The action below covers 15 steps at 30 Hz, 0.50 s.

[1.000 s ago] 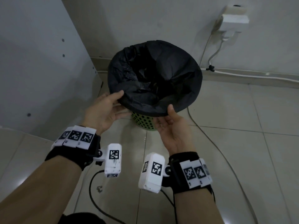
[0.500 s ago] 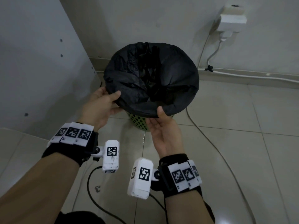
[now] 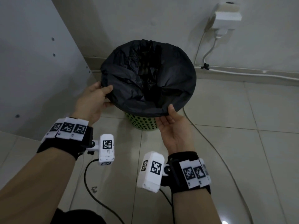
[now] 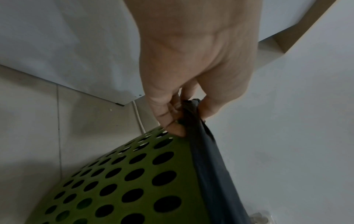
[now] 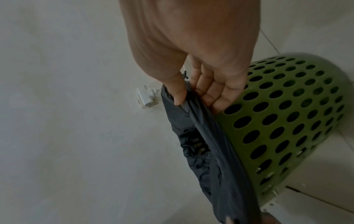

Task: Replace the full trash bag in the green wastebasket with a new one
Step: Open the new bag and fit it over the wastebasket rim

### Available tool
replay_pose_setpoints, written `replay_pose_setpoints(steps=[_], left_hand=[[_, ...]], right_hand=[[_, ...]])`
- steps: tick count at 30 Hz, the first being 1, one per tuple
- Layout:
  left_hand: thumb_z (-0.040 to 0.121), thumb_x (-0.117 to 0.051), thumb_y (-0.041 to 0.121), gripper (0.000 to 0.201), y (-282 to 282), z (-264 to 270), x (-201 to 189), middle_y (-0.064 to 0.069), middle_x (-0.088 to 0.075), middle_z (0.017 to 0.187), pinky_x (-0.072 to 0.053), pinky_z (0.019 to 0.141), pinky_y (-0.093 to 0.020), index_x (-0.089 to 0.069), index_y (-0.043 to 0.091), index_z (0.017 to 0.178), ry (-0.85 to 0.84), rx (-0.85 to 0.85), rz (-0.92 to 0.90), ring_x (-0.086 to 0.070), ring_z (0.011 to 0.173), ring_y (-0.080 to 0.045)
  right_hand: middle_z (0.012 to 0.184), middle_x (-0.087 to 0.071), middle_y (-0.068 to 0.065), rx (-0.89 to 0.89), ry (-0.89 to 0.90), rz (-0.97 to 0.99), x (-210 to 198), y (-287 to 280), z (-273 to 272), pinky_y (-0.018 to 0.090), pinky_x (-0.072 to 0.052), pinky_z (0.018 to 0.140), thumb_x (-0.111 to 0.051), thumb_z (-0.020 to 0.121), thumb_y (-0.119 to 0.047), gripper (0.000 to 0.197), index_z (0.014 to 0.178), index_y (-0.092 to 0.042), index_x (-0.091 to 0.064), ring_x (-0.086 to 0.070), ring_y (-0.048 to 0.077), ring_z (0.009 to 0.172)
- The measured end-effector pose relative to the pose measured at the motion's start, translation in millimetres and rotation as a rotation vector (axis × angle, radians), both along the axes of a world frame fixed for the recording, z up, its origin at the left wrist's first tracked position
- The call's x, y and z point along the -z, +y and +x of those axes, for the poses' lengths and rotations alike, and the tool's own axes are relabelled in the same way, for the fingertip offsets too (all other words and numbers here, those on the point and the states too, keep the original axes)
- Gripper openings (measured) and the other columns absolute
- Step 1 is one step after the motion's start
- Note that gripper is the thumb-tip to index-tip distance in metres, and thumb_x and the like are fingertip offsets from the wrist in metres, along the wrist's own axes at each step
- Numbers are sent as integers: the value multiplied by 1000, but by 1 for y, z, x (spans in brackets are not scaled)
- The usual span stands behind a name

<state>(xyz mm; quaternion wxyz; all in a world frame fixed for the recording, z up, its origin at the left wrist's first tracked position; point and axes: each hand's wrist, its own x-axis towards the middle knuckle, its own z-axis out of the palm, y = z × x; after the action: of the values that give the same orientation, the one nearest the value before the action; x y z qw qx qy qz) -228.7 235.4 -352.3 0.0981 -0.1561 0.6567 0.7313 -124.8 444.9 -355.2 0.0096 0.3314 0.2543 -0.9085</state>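
Observation:
A black trash bag [image 3: 174,81] lines the green perforated wastebasket [image 3: 142,122], its edge folded over the rim. My left hand [image 3: 97,97] pinches the bag's edge at the near left of the rim, thumb on top; the left wrist view shows the bag [image 4: 203,145] caught between thumb and fingers of that hand [image 4: 184,115] above the wastebasket [image 4: 134,174]. My right hand [image 3: 171,120] pinches the edge at the near right, thumb over the fold. In the right wrist view the bag [image 5: 203,136] is held by this hand [image 5: 193,95] against the wastebasket [image 5: 287,113].
A white cabinet panel [image 3: 32,62] stands close on the left. A wall socket with a plugged adapter [image 3: 224,18] is at upper right, its cable [image 3: 210,143] trailing over the tiled floor right of the basket. A black cable [image 3: 97,199] lies on the floor below my wrists.
Both hands stay on the bag's near edge. The right hand has slid further right along the rim, and the folded edge now sits more evenly around the basket's mouth.

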Motion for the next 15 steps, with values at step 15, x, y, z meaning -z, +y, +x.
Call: replay_pose_setpoints(steps=[15], left_hand=[[97,-53,8,32,-10,-6,-3,-14,-68,118,-56,54,-27,-60,7,128,-43,20,-84,-67,83,-25]], right_hand=[[97,-70,10,39,29,-26,18,17,0,42,-58,82,-58,97,-14,19,116,-11,-63,-65,26,92]])
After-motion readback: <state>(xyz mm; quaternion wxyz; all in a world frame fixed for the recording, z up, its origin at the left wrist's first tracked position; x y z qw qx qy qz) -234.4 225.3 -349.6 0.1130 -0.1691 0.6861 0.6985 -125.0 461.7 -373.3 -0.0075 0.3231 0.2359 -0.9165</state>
